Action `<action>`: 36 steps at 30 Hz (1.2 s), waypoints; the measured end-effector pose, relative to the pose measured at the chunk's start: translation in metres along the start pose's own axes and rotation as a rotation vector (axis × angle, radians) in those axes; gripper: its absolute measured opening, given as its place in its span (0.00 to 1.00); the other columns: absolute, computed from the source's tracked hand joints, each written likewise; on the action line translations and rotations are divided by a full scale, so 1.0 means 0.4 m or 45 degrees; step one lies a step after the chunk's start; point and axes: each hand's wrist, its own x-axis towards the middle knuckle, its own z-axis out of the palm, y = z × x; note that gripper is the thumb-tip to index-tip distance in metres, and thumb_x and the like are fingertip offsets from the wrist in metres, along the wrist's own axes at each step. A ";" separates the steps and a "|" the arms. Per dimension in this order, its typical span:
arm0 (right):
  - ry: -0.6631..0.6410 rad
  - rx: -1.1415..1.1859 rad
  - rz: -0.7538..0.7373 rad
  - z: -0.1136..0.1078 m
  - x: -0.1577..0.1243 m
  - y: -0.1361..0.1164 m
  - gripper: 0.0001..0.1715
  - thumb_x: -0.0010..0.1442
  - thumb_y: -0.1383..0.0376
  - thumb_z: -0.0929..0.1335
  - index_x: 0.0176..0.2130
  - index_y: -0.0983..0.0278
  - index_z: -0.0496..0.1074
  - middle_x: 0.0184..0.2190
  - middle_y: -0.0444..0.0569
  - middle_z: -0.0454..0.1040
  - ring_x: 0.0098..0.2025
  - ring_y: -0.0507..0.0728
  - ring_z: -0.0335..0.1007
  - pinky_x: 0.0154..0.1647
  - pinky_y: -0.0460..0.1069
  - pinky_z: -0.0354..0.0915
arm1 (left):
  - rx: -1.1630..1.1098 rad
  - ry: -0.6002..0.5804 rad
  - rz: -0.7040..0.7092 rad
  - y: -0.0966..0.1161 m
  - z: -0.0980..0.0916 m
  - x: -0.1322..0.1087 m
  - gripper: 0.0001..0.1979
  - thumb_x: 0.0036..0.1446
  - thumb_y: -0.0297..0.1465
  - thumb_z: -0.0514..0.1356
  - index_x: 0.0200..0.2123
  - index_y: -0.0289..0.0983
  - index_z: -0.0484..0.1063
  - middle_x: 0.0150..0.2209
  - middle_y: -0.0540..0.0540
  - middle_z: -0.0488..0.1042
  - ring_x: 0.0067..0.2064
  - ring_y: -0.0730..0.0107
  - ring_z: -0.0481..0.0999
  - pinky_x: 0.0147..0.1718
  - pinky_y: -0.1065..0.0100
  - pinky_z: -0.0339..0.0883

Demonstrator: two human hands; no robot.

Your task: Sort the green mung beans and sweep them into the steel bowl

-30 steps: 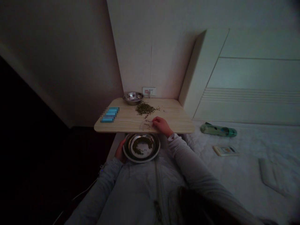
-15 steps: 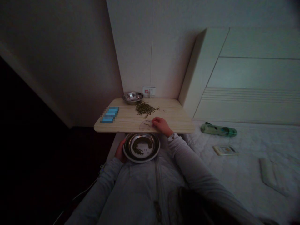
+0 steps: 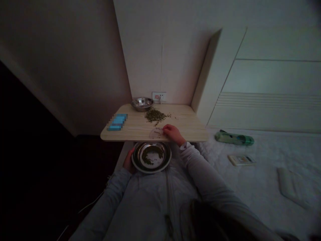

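Right hand [image 3: 173, 134] curled shut on a clear scraper [image 3: 155, 133] at the table's [image 3: 185, 124] 6 o'clock edge; left hand [image 3: 127, 161] clasps the dish [image 3: 151, 171] just below; some beans [image 3: 150, 154] in the dish, the pile [image 3: 154, 116] at 12 o'clock unswept.

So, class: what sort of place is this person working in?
Most likely a bedroom: a white bed, its panelled headboard, and a small wooden table against the wall. The left hand holds a metal dish below its near edge.
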 end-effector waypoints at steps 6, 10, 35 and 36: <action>0.021 -0.009 0.006 0.000 0.005 0.007 0.08 0.45 0.65 0.60 0.26 0.65 0.66 0.19 0.42 0.68 0.24 0.48 0.62 0.28 0.44 0.56 | -0.009 -0.025 0.039 0.001 0.005 -0.002 0.15 0.50 0.33 0.48 0.32 0.32 0.72 0.33 0.45 0.76 0.43 0.65 0.69 0.46 0.67 0.58; 0.036 -0.015 -0.004 0.001 0.007 0.014 0.09 0.45 0.64 0.60 0.28 0.65 0.66 0.20 0.42 0.68 0.24 0.48 0.62 0.29 0.44 0.57 | 0.013 0.004 0.021 0.001 0.004 -0.001 0.16 0.50 0.33 0.48 0.31 0.31 0.73 0.31 0.45 0.76 0.42 0.65 0.70 0.46 0.67 0.58; 0.187 0.247 -0.002 -0.011 0.019 0.034 0.08 0.44 0.64 0.59 0.23 0.66 0.64 0.17 0.41 0.65 0.22 0.47 0.58 0.27 0.44 0.56 | 0.022 0.009 0.035 0.003 0.004 -0.002 0.15 0.49 0.33 0.49 0.30 0.32 0.73 0.30 0.46 0.76 0.42 0.65 0.70 0.46 0.67 0.58; 0.159 0.194 -0.004 -0.009 0.016 0.031 0.08 0.43 0.65 0.60 0.24 0.66 0.64 0.17 0.41 0.65 0.22 0.47 0.59 0.27 0.44 0.56 | 0.023 0.013 0.039 0.003 0.003 -0.001 0.15 0.49 0.33 0.49 0.31 0.32 0.72 0.30 0.46 0.76 0.42 0.65 0.70 0.46 0.67 0.58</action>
